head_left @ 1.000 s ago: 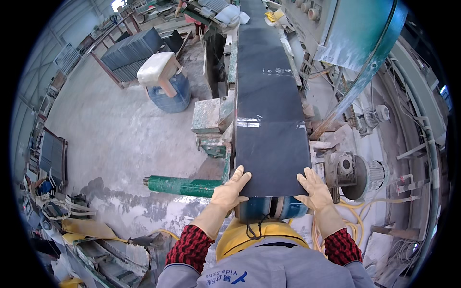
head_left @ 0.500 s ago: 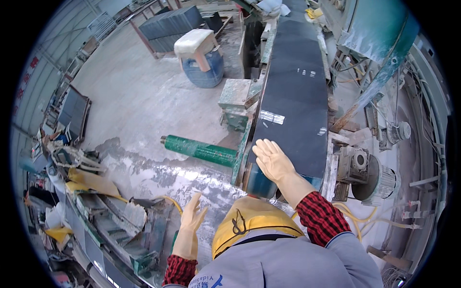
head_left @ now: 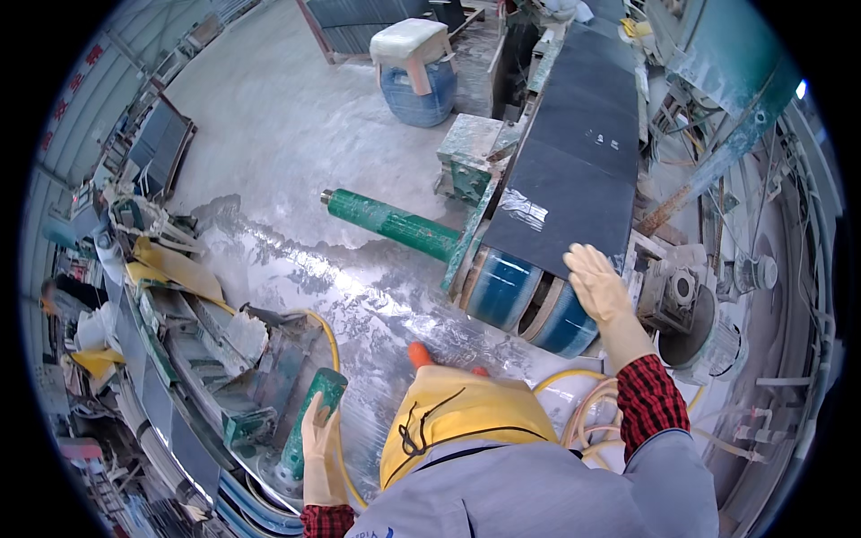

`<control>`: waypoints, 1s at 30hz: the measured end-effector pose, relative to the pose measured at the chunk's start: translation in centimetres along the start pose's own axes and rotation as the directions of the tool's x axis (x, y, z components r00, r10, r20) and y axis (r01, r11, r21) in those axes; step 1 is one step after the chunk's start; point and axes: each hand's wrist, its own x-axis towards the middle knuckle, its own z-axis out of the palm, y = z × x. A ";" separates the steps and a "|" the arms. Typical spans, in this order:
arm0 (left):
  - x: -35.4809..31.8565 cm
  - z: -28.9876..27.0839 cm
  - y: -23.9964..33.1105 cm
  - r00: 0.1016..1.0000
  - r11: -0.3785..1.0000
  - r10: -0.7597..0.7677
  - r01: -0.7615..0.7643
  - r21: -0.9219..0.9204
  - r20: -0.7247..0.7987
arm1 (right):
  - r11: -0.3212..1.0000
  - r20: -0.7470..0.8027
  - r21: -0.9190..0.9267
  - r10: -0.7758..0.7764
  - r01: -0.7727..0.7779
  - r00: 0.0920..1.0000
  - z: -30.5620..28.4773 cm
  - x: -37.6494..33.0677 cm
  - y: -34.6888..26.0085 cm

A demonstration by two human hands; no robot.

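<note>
Slab: long dark stone slab (head_left: 574, 152), lying flat on the roller conveyor (head_left: 529, 300), its near end just above the blue rollers.
Right hand: right hand (head_left: 599, 282), gloved, fingers spread flat and released, at the slab's near corner.
Left hand: left hand (head_left: 318, 430), fingers wrapped around the green lever handle (head_left: 309, 421).
Advice: keep the palm flat and clear of the rollers; work the lever gently; mind the wet floor (head_left: 296, 269).
</note>
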 end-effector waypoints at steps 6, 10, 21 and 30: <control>-3.5 -1.9 -0.7 0.994 0.993 -0.090 0.085 -0.083 -0.061 | 0.986 -0.024 0.004 0.167 -0.167 0.986 -0.3 -5.5 3.4; -4.3 -5.4 -5.2 0.993 0.990 0.000 -0.017 -0.137 -0.121 | 0.970 -0.191 0.037 0.245 -0.242 0.951 1.4 -6.6 2.9; -7.8 -17.5 -9.1 0.736 0.965 0.220 -0.258 0.035 -0.640 | 0.973 -0.297 0.224 0.009 0.060 0.955 6.1 0.6 -20.4; -7.2 -33.1 -15.5 0.413 0.784 0.513 0.132 0.607 -0.752 | 0.815 -0.153 0.435 -0.353 0.384 0.923 11.5 6.9 -37.9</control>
